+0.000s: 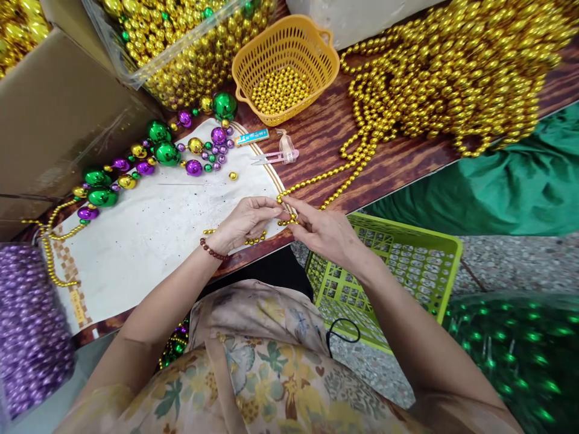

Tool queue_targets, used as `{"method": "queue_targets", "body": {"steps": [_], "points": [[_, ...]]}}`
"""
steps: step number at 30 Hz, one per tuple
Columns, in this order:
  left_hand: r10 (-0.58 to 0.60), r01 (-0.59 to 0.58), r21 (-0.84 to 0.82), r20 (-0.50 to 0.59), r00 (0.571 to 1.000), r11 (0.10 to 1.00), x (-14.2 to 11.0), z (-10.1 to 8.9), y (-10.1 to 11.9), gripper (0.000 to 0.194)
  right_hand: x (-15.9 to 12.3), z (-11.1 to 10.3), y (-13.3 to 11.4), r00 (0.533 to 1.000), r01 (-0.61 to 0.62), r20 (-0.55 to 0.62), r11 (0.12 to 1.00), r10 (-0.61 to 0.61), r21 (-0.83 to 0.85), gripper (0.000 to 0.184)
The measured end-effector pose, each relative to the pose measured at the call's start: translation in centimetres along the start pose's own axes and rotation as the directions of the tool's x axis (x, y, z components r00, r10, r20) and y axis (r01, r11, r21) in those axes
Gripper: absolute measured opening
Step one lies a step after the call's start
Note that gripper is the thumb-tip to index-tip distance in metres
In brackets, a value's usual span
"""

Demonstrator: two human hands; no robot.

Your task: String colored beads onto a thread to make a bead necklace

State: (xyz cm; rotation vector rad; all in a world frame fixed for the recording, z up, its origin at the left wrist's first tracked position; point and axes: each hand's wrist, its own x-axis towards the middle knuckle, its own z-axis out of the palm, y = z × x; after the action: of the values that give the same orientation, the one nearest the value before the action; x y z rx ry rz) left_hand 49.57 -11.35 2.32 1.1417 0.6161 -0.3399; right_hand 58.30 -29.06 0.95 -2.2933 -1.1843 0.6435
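Observation:
At the table's front edge both hands meet over a gold bead strand (342, 194), which runs from the pile at the right to the fingertips. My left hand (244, 222), with a brown bead bracelet (213, 249) at its wrist, has thumb and fingers pinched on the strand's end. My right hand (326, 234) grips the same strand, its fingertips close to the left ones. Short bits of gold beads (256, 239) show under and beside the left hand. On the white cloth (149, 241) lies a string of green, purple and gold balls (166, 153).
Behind the hands lie pink-handled thread snips (272, 158), a blue packet (252, 137) and an orange basket (286, 114) of gold beads. A clear bin (149, 72) and a carton (67, 120) stand back left. A lime crate (407, 232) is below right.

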Motion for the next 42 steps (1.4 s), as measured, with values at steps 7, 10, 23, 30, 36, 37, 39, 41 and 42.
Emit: {"method": "queue_targets", "body": {"steps": [7, 10, 23, 30, 36, 37, 39, 41, 42], "points": [[-0.063, 0.057, -0.066, -0.088, 0.994, 0.996, 0.4, 1.1, 0.5, 0.014, -0.2, 0.0, -0.9, 0.998, 0.001, 0.059, 0.987, 0.008, -0.161, 0.066], [-0.085, 0.078, -0.075, -0.096, 0.992, 0.994, 0.8, 1.2, 0.4, 0.011, -0.3, 0.4, -1.0, 0.997, -0.009, 0.071, 0.980, 0.023, -0.199, 0.070], [0.091, -0.114, -0.195, -0.123, 0.988, 0.974, 0.4, 1.5, 0.3, 0.007, -0.4, 1.8, 0.4, 0.993, -0.115, 0.045, 0.853, 0.108, 0.508, 0.047], [0.100, -0.121, -0.152, -0.139, 0.985, 0.981, 0.4, 1.4, 0.3, 0.009, 0.1, 2.0, 0.4, 0.976, -0.097, -0.155, 0.942, 0.153, 0.321, 0.024], [0.096, -0.125, -0.179, -0.164, 0.982, 0.976, 0.5, 0.5, 0.2, 0.013, 0.8, 1.5, -0.2, 0.972, -0.070, -0.217, 0.991, 0.094, 0.114, 0.032], [0.097, -0.127, -0.188, -0.161, 0.982, 0.974, 0.6, 0.4, 0.1, 0.013, 1.0, 1.4, -0.3, 0.976, -0.062, -0.207, 0.997, 0.069, 0.040, 0.029], [0.094, -0.124, -0.196, -0.154, 0.984, 0.973, 0.6, 0.1, 0.0, 0.012, 1.4, 1.1, -0.6, 0.991, -0.042, -0.133, 0.992, 0.026, -0.118, 0.028], [0.087, -0.118, -0.195, -0.161, 0.983, 0.974, 0.6, -0.1, -0.1, 0.013, 1.8, 0.9, -0.8, 0.998, -0.037, -0.051, 0.972, 0.025, -0.234, 0.030], [0.083, -0.115, -0.194, -0.165, 0.983, 0.974, 0.6, -0.1, -0.1, 0.013, 1.9, 0.7, -0.8, 0.999, -0.035, -0.021, 0.964, 0.031, -0.264, 0.030]]}}
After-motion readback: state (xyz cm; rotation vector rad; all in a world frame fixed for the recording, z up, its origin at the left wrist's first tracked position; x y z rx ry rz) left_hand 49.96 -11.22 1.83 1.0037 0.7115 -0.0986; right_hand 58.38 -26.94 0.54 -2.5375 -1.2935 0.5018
